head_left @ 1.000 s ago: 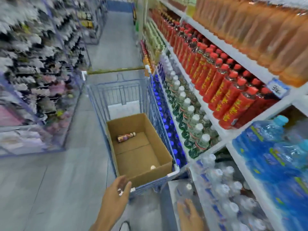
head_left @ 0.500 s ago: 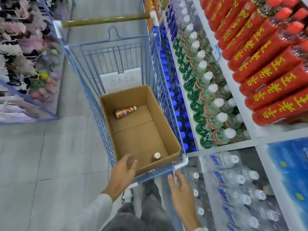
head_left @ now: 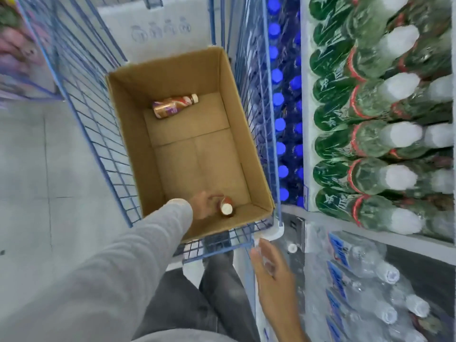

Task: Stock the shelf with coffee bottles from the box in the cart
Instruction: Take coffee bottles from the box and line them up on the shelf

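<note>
Head view. A cardboard box [head_left: 246, 144] sits inside the blue wire cart [head_left: 98, 144]. The left hand [head_left: 203, 206] is at the box's near end, fingers [head_left: 212, 197] touching an upright coffee bottle [head_left: 226, 208]; whether they grasp it cannot be told. A second coffee bottle [head_left: 172, 107] lies on its side at the far end. The right hand [head_left: 271, 265], fingers released, is just outside the cart's near corner.

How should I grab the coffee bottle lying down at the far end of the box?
Grip the lying coffee bottle round the middle of its body, coming down from above. It lies flat on the box floor, cap pointing right, so its round sides are free, and the tall walls probably block a sideways reach.
</note>
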